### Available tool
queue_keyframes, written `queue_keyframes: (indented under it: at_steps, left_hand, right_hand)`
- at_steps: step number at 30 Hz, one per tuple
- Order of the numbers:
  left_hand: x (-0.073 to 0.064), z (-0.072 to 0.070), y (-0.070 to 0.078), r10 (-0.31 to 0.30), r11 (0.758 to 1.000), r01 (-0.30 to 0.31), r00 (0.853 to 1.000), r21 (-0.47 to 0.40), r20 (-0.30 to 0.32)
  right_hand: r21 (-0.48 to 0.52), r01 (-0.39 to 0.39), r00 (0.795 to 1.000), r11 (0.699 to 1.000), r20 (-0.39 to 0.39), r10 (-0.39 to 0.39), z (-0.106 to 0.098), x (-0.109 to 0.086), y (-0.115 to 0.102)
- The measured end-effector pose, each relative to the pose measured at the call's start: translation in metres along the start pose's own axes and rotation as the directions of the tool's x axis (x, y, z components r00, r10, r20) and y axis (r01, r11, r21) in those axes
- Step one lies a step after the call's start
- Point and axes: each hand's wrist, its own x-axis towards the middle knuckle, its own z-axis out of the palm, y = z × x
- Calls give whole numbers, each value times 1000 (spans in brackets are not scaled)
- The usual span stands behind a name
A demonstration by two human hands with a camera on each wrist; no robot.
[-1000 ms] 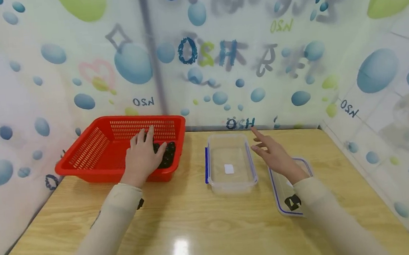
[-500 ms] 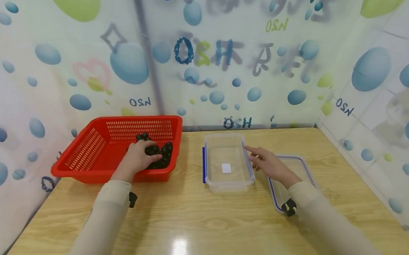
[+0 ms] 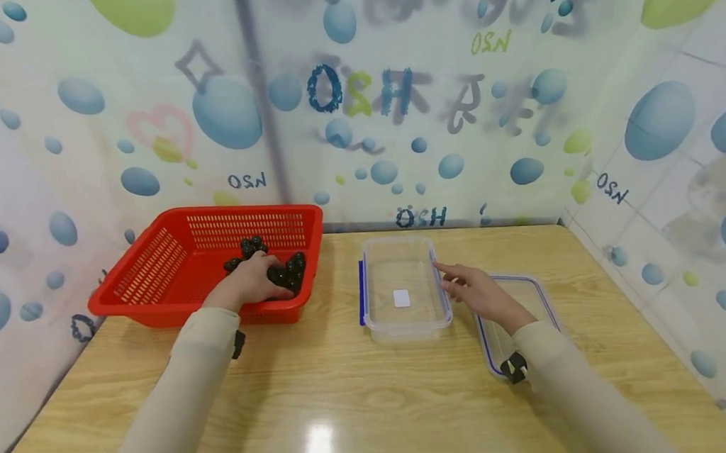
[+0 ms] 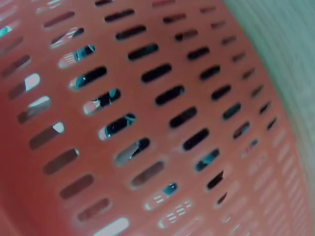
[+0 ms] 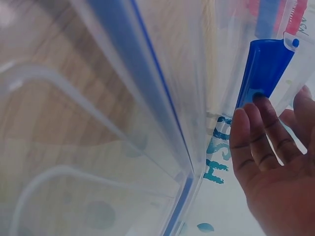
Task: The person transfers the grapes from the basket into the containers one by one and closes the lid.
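In the head view, my left hand point(image 3: 252, 281) reaches into the red slotted basket point(image 3: 171, 313), its fingers curled over a dark, shiny, lumpy cluster point(image 3: 280, 277) like black grapes. The thumb comes round the near side, and part of the fingers is hidden. More of these dark clusters point(image 3: 252, 246) lie around the hand. Fingertips of my right hand point(image 3: 477, 288) rest at the right rim of a clear lidless-looking container point(image 3: 405, 273). In the right wrist view, those fingers point(image 5: 263, 137) are fairly straight, at a blue clip point(image 5: 266, 69).
A clear lid point(image 3: 525, 295) edged in blue lies on the wooden table point(image 3: 377, 410), under my right forearm. A small white label point(image 3: 401, 298) shows in the container. A patterned curtain point(image 3: 354, 113) stands behind. The left wrist view is filled by the basket's slotted wall point(image 4: 157, 118).
My left hand has lowered into the basket, its fingers closing over a dark cluster. My right hand has moved down and left to the container's rim, then stayed there.
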Motion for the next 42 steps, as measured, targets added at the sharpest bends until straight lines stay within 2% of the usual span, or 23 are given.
queue_keyframes:
  at_steps: [4,7,17,22,27,31,34,36,39,40,42]
  left_hand:
    - [6,-1,2,46,994,-51,997,95,55]
    - [9,-2,4,59,990,-70,994,126,88]
    - [11,0,5,36,996,-44,995,81,92]
    - [7,-5,-2,84,996,-85,996,39,19]
    - [-6,-28,-1,106,990,-115,989,-84,-106]
    - [-16,-50,13,137,972,-175,964,-158,-226]
    - [-18,-57,35,191,951,-253,932,-176,-309]
    - [-15,-56,54,252,929,-327,901,-173,-352]
    - [-7,-47,86,348,889,-431,857,-156,-381]
    - [-3,-42,96,372,880,-452,848,-148,-377]
    - [3,-31,116,406,869,-474,845,-138,-347]
  right_hand:
    - [-8,-11,1000,1000,-4,11,0,1,0]
    - [-9,-21,1000,1000,-2,21,0,2,0]
    - [-16,-65,998,998,1,65,1,0,-2]
    - [-20,-55,998,998,3,55,1,0,-2]
    - [-30,-61,998,998,8,61,-1,3,-2]
    - [-35,-65,998,997,10,65,-6,3,-3]
    - [-34,-61,998,998,9,61,-8,3,-4]
    - [-31,-53,999,998,7,54,-7,2,-4]
    - [-19,-40,999,999,1,40,-6,2,-4]
    - [-13,-37,999,999,0,37,-5,2,-4]
    - [-7,-30,1000,1000,1,30,-3,3,-3]
